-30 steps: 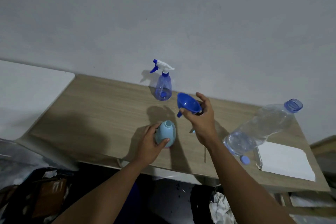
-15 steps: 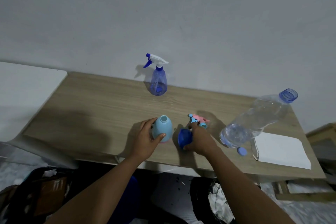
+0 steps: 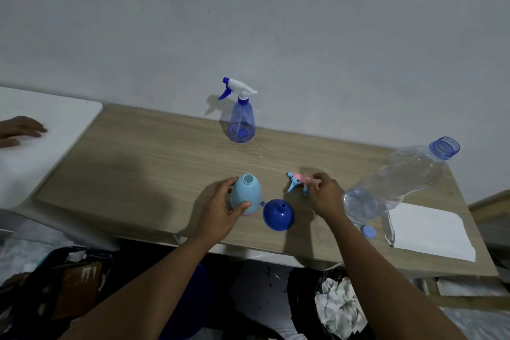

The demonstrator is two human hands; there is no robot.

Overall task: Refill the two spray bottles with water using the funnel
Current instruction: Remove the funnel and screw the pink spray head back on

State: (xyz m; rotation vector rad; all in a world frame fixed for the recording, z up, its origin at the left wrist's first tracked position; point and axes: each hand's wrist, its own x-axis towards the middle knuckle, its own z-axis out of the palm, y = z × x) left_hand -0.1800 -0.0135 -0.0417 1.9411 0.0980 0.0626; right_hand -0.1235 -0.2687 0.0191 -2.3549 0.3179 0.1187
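Table point(image 3: 138, 160) | left hand point(image 3: 220, 211) grips pale bottle point(image 3: 246, 193) | right hand point(image 3: 327, 197) pinches sprayer point(image 3: 297, 180)

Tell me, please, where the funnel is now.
In the head view, the funnel sits mouth-down on the table, centre front, just right of the light blue bottle.

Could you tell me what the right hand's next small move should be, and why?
Probably lift the spray head to the open neck of the light blue bottle: the right hand pinches it, the left hand steadies the bottle, and the funnel lies aside.
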